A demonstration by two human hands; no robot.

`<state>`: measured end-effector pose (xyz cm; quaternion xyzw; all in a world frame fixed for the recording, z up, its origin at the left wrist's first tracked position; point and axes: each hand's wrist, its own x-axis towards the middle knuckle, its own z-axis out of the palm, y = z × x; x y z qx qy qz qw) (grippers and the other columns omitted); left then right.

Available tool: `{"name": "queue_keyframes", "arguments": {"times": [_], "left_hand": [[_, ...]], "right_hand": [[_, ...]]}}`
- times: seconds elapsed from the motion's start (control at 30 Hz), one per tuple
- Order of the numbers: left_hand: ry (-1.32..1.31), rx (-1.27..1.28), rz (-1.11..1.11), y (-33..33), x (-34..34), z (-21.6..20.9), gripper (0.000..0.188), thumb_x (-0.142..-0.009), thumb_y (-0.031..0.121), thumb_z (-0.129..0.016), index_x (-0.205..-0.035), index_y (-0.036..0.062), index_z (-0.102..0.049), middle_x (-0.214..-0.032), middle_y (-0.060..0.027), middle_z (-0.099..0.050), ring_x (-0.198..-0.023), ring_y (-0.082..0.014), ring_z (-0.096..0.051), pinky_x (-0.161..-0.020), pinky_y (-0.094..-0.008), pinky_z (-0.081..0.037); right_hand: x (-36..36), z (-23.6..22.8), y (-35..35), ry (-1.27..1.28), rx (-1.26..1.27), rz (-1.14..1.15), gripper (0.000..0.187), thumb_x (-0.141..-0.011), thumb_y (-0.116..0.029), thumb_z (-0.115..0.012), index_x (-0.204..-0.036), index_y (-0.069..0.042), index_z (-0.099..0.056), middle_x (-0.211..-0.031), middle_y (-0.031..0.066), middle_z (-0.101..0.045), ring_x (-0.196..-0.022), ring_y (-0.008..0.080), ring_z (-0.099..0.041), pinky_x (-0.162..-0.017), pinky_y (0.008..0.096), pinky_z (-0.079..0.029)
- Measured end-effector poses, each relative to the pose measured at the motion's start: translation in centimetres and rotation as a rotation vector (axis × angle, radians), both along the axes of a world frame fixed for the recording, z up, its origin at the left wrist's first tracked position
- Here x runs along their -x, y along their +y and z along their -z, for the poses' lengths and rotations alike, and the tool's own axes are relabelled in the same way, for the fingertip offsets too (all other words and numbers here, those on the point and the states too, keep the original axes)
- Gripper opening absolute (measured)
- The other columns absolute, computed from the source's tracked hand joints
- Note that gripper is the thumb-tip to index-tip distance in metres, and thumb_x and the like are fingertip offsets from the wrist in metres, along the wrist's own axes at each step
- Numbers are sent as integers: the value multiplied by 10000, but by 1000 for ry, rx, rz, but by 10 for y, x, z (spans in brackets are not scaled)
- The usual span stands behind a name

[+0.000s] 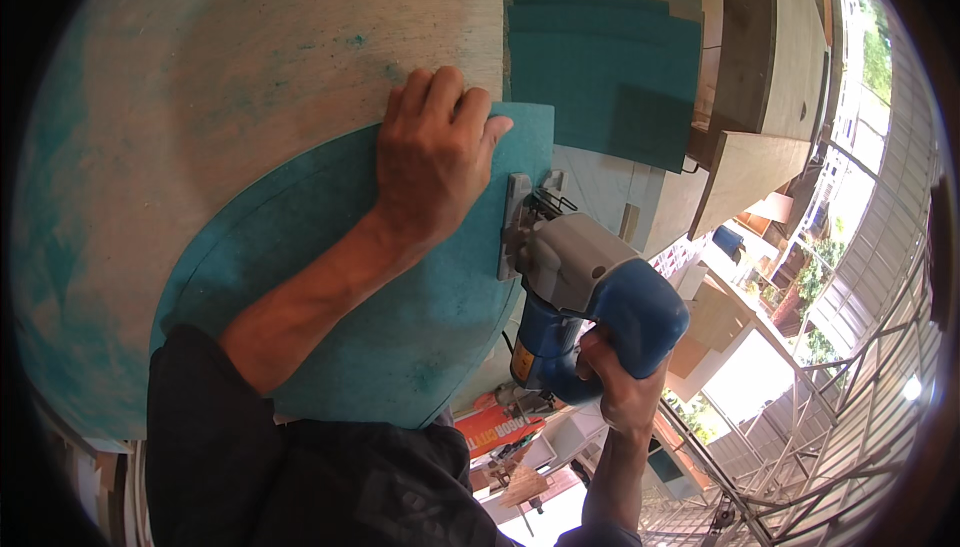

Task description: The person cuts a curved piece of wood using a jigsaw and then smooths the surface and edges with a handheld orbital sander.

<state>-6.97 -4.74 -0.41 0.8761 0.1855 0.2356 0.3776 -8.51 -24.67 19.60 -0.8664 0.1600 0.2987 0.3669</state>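
Left hand (432, 152) presses flat, fingers spread, on the teal curved-edged sheet (400, 317) lying on the tabletop; right hand (620, 387) grips the blue-grey jigsaw (590, 292) at the sheet's right edge, just beside the left hand.

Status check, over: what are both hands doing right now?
Left hand flat on teal sheet. Right hand gripping blue jigsaw at sheet's edge. Nothing blocking.

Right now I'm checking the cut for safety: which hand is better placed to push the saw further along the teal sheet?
The right hand: it grips the blue power saw by its handle. The left hand lies flat on the teal sheet, pinning it down.
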Motion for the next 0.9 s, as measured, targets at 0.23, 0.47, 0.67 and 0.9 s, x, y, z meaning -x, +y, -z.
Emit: {"name": "queue_keyframes", "arguments": {"times": [0.23, 0.47, 0.67, 0.9], "left_hand": [[7, -46, 10, 1, 1, 1, 351, -682, 165, -909, -821, 69, -601, -878, -58, -510, -844, -232, -547, -753, -383, -471], [-8, 2, 4, 2, 0, -1, 322, -740, 206, -878, -800, 66, -595, -843, -79, -524, -811, -278, -558, -737, -417, -456], [-8, 4, 6, 5, 3, -3, 324, -737, 204, -878, -799, 66, -592, -849, -85, -525, -815, -285, -559, -738, -420, -452], [-8, 4, 9, 5, 3, -4, 318, -732, 196, -880, -803, 68, -597, -859, -87, -534, -827, -288, -566, -736, -418, -449]], "right_hand": [[-1, 0, 4, -15, -1, 11, 211, -825, 2, -726, -1012, 43, -639, -747, 77, -648, -571, 159, -611, -529, 286, -486], [-5, 1, 6, -33, -27, 25, 178, -842, -50, -775, -984, 22, -697, -709, 36, -669, -573, 103, -615, -536, 256, -481], [-6, -1, 13, -37, -38, 32, 165, -842, -44, -770, -975, 21, -696, -703, 37, -666, -575, 103, -613, -538, 254, -477], [-10, -1, 9, -12, -9, -22, 196, -824, -14, -733, -993, 37, -648, -763, 75, -653, -578, 155, -618, -531, 289, -490]]}}
